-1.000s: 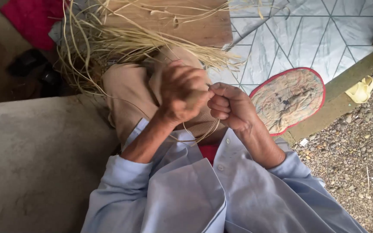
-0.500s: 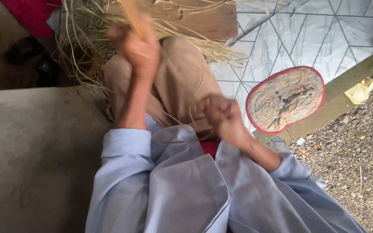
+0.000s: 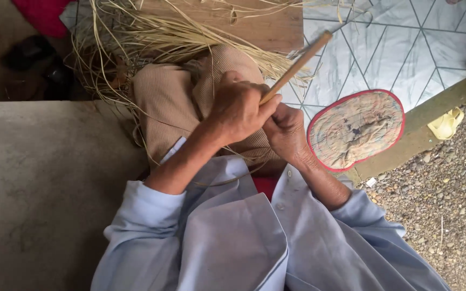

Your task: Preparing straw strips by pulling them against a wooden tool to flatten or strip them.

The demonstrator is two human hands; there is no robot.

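Head camera view, looking down at a seated person's lap. At far left lies a grey concrete slab [image 3: 39, 188]. Above it, a tangle of pale dried straw strands [image 3: 136, 43] spreads over a wooden board [image 3: 254, 27] and spills onto the person's tan trousers [image 3: 168, 97]. Both arms wear light blue sleeves [image 3: 146, 210]. Near the centre, the left hand [image 3: 238, 110] is closed in a grip around the lower end of a thin wooden stick [image 3: 297, 67], which slants up and to the right over the tiled floor [image 3: 405, 48]. Just beside it and touching it, the right hand [image 3: 284, 132] is curled shut; what it pinches cannot be made out. Thin strands loop beneath both hands across the lap. Further right, a rounded woven fan [image 3: 357, 129] with a red border lies flat on the tiles. At far right is loose gravel [image 3: 443, 188].
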